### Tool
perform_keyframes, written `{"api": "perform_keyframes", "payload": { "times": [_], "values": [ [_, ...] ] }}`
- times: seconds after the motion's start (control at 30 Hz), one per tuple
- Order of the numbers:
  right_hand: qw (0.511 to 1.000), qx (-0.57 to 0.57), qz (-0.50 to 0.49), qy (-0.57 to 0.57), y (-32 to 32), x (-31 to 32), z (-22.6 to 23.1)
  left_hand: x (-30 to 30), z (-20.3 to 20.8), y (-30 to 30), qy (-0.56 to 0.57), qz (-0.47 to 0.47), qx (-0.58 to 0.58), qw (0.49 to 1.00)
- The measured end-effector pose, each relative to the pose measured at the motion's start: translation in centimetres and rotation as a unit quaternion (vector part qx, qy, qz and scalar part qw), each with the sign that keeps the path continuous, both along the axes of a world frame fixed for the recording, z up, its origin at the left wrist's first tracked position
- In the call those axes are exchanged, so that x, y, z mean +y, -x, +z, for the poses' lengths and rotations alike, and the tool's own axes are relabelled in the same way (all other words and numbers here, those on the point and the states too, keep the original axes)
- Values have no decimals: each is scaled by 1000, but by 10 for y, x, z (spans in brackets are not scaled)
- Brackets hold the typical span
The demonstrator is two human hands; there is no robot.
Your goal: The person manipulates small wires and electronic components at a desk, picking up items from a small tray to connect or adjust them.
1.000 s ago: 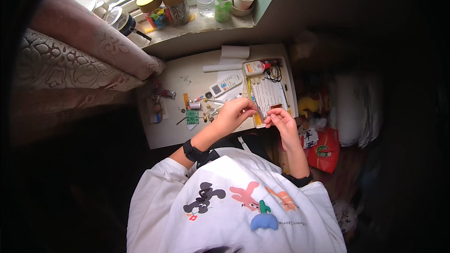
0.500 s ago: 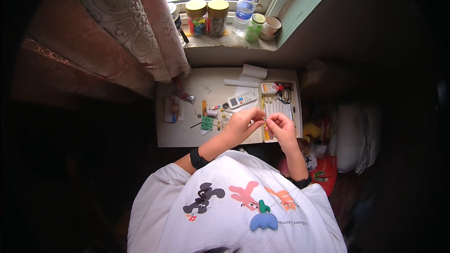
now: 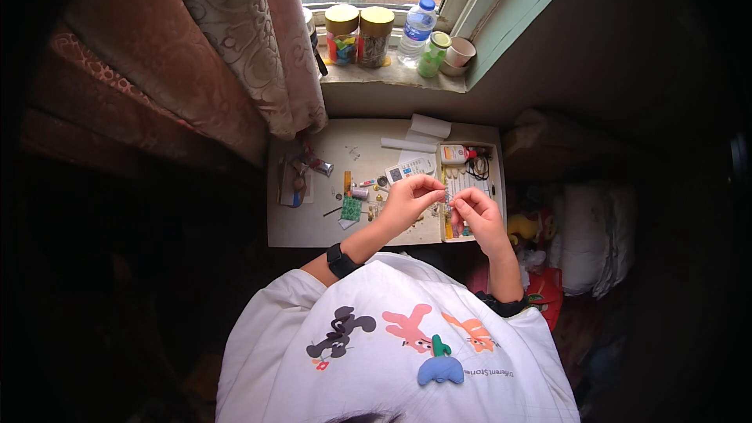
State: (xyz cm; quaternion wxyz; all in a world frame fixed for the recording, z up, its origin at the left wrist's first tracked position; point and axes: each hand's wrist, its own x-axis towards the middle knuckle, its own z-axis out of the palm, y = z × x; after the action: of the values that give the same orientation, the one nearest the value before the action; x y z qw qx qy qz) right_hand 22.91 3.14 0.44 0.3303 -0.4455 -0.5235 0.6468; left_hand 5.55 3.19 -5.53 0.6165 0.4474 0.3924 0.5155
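Note:
My left hand (image 3: 409, 202) is pinched, thumb against fingertips, over the right part of the white table (image 3: 301, 223). Close by on its right, my right hand (image 3: 481, 218) is pinched too. Something tiny seems to be between the fingertips, too small to name. Both hands hover near the left wall of a shallow tray. Left of my left hand lie a green square piece (image 3: 351, 209), a small spool (image 3: 359, 194) and several little metal bits. A white remote control (image 3: 407, 170) lies just beyond the left hand's fingers.
The tray (image 3: 499, 188) holds a white bottle with a red cap (image 3: 453, 154) and a black cable (image 3: 479, 166). White paper rolls (image 3: 430, 126) lie at the table's back. Jars (image 3: 342, 37) and a water bottle (image 3: 417, 35) stand on the windowsill. A curtain (image 3: 274, 55) hangs at left.
My fingertips have drawn slightly apart, and the right hand is turned a little. The whole view has shifted slightly, so the table sits a bit farther right and lower.

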Motion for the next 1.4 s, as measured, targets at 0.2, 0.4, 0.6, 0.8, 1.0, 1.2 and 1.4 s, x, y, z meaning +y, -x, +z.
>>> {"api": "perform_keyframes", "payload": {
  "times": [0.2,0.4,0.6,0.8,1.0,1.2,1.4],
  "values": [
    [994,-83,-44,-60,10,-5,8,-6,-6,-15,55,-101,-129,985],
    [984,-126,-107,-71,5,-8,4,-10,-7,-20,87,-155,-148,973],
    [990,-59,-124,-25,2,-9,-1,-13,-2,-19,122,-192,-144,963],
    [986,-21,-163,8,-2,-11,-8,-16,-11,-18,164,-204,-158,952],
    [979,55,-198,16,-15,-12,-27,-18,-12,-17,213,-209,-183,937],
    [971,81,-217,54,-23,-14,-35,-19,-17,-20,235,-206,-205,928],
    [973,81,-210,52,-25,-16,-34,-19,-14,-20,240,-202,-182,932]
  ]
}}
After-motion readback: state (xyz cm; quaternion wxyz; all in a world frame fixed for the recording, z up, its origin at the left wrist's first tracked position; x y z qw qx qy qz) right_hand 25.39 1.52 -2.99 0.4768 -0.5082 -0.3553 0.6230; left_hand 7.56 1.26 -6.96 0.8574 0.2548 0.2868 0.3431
